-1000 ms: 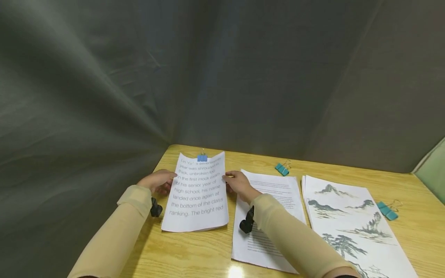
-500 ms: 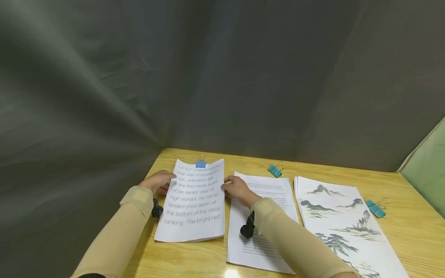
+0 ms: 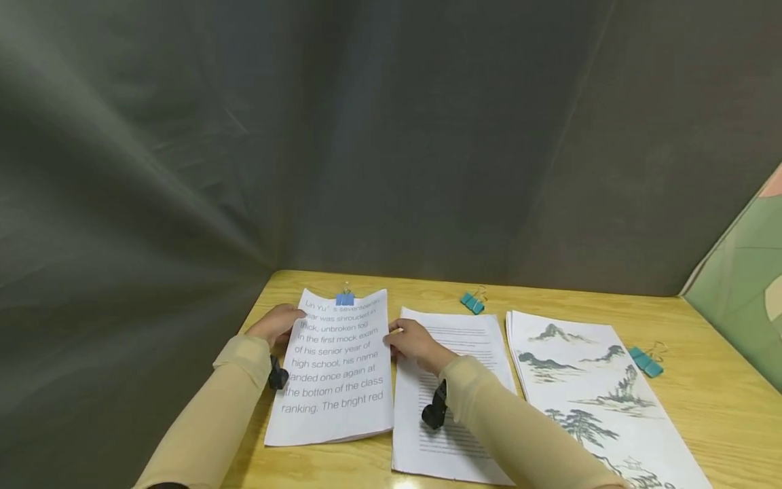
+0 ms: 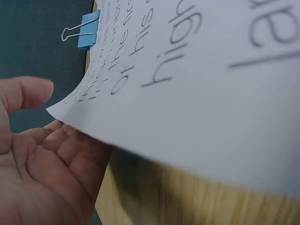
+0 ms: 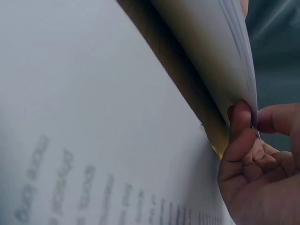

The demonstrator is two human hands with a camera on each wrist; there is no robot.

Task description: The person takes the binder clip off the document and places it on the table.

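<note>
A paper stack (image 3: 342, 360) with large printed text is fastened at its top edge by a blue binder clip (image 3: 345, 299), whose wire handle stands up. Its top corners curl upward. At its left edge is my left hand (image 3: 275, 324); in the left wrist view the fingers reach under the sheet's edge, and the thumb stands apart above it. On the opposite edge my right hand (image 3: 418, 343) pinches the paper stack between thumb and curled fingers. The right wrist view shows several sheet edges and a gap below the held side.
Beside it lies a second text stack (image 3: 409, 435), under my right forearm. Farther right is a stack with an ink landscape (image 3: 568, 380). Teal binder clips lie near them, one behind (image 3: 473, 303), one at right (image 3: 646, 362). A dark curtain (image 3: 391, 149) borders the wooden table.
The clipped paper stack has come nearer to me, its lower edge closer to the front edge level of the second stack. Both hands stay at its sides. The head view has shifted a little.
</note>
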